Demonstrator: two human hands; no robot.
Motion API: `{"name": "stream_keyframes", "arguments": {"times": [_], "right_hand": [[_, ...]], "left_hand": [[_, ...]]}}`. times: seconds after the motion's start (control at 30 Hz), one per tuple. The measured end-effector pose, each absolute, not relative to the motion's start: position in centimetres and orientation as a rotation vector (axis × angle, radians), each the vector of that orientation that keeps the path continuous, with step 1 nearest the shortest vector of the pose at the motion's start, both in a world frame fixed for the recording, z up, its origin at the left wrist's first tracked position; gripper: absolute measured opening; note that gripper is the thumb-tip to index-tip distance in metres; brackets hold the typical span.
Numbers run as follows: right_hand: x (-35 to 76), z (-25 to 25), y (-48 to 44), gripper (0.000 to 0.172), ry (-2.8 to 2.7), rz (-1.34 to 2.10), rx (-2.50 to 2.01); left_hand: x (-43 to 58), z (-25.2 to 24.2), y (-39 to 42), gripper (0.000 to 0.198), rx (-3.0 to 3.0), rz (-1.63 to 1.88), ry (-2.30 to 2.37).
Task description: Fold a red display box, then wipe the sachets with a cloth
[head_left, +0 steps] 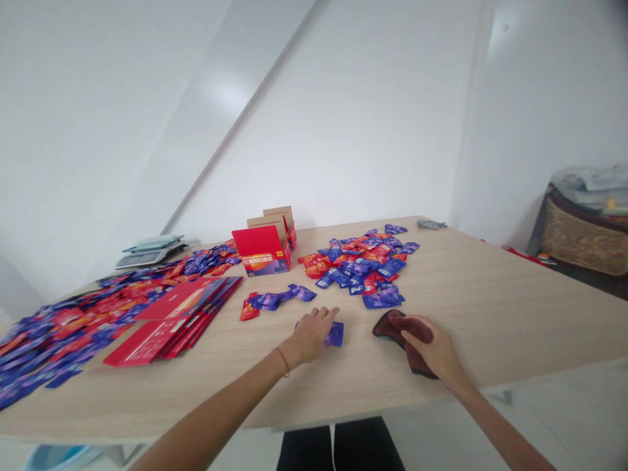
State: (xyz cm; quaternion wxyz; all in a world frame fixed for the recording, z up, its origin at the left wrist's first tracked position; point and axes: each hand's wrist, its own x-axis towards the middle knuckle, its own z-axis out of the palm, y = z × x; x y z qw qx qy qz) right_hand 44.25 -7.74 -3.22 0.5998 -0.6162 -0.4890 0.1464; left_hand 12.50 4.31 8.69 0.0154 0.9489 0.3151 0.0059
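Near the front middle of the table, my left hand (pixel 314 333) is over a purple sachet (pixel 335 335), its fingers bent down on it. Part of the sachet shows to the right of the hand; the rest is hidden under it. To the right, my right hand (pixel 434 347) grips a dark brown cloth (pixel 417 360) with dark edging, thumb on top. The cloth is bunched and touches the tabletop or sits just above it. Beyond my left hand lie a few purple sachets (pixel 269 300) and a red sachet (pixel 250 307).
A pile of red and purple sachets (pixel 363 261) lies ahead. Open red boxes (pixel 265 255) stand by the wall. Flattened red cartons (pixel 171 320) and a larger sachet heap (pixel 93 320) spread leftward, near a scale (pixel 150 256). A grey item (pixel 431 224) rests at the far right.
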Motion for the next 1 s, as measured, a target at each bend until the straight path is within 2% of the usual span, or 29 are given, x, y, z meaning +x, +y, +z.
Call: {"name": "stream_keyframes", "arguments": {"times": [0.37,0.7,1.0], "right_hand": [[44.2,-3.2,-7.9,0.036,-1.154,0.321,-1.467],[44.1,-3.0,-8.2,0.038,-1.161,0.292,-1.51],[43.9,-2.6,-8.3,0.039,-1.145,0.312,-1.515]], "left_hand": [[15.2,10.6,14.2,0.069,3.161,0.045,0.72],[14.4,7.4,21.6,0.092,3.087,-0.06,0.574],[11.0,6.0,22.7,0.102,3.071,0.006,0.54]]}}
